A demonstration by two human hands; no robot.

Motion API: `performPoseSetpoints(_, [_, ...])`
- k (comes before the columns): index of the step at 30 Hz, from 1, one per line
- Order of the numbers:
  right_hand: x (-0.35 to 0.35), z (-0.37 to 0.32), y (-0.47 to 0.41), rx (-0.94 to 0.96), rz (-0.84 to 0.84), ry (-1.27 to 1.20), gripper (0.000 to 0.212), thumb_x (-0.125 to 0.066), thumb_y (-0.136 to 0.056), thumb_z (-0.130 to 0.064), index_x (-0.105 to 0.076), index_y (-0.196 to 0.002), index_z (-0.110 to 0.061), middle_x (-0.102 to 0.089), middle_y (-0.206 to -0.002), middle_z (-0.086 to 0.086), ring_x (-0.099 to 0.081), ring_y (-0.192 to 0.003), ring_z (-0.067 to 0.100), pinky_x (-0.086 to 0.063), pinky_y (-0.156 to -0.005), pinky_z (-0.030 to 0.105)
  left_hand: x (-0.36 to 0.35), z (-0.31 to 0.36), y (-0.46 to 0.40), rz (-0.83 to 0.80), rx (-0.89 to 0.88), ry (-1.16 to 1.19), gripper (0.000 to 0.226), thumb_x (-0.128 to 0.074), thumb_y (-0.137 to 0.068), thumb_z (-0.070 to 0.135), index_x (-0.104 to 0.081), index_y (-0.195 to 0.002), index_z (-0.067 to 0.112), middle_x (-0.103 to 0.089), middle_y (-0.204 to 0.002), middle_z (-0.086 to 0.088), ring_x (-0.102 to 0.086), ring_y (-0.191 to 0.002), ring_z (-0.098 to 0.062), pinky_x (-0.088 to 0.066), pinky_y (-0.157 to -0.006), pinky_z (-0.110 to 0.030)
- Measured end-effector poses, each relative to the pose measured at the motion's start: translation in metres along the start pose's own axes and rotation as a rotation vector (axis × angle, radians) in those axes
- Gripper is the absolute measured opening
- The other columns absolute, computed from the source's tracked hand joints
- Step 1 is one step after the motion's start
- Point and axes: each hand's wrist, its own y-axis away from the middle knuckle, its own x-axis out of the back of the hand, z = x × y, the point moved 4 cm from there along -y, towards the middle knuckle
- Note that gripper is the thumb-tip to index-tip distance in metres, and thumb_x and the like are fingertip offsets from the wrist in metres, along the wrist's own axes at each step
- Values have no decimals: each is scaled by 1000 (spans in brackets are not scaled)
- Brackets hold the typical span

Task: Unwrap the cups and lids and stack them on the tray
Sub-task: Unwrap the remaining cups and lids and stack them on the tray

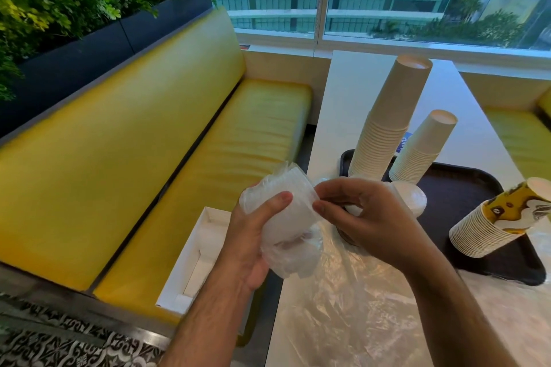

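My left hand (253, 235) grips a stack of white lids (283, 205) still inside a clear plastic wrap, held over the table's left edge. My right hand (366, 217) pinches the wrap at the stack's right side. On the dark tray (465, 197) stand a tall stack of white cups (384, 122), a shorter white cup stack (423, 149) and, at its right, a tilted stack of yellow printed cups (495, 217). A few bare white lids (414, 197) lie on the tray behind my right hand.
Loose clear plastic wrapping (351, 301) covers the near part of the white table (351, 92). A yellow bench (167, 140) runs along the left, with an open white box (193, 259) on its seat. A window lies beyond the table.
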Motion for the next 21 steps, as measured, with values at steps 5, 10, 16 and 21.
performPoseSetpoints(5, [0, -5, -2, -3, -13, 101, 31, -62, -83, -49, -73, -109, -35, -69, -99, -30, -63, -98, -11, -50, -85, 8, -5, -4, 3, -4, 53, 74, 75, -86, -60, 22, -61, -131, 14, -74, -104, -17, -73, -86, -32, -61, -59, -46])
performPoseSetpoints(10, [-4, -3, -6, -4, 6, 267, 28, -68, -88, -42, -72, -115, -35, -61, -102, -33, -56, -94, -22, -42, -82, 0, -5, -7, -1, 77, -1, 21, 72, -84, -72, 25, -57, -139, 22, -70, -122, -16, -73, -99, -33, -61, -75, -55])
performPoseSetpoints(16, [-6, -7, -7, 27, -10, 317, 27, -71, -89, -37, -74, -115, -30, -62, -98, -29, -60, -93, -18, -43, -81, -3, -10, -3, 0, 104, -45, -67, 89, -84, -58, 36, -50, -140, 32, -69, -123, -7, -74, -100, -30, -60, -84, -60])
performPoseSetpoints(21, [-1, -10, -6, 43, 37, 281, 21, -75, -88, -29, -76, -110, -28, -58, -91, -38, -59, -93, -21, -40, -82, -5, -10, 0, -1, 102, -45, -82, 84, -85, -58, 32, -55, -135, 26, -75, -110, -5, -75, -96, -29, -57, -81, -67])
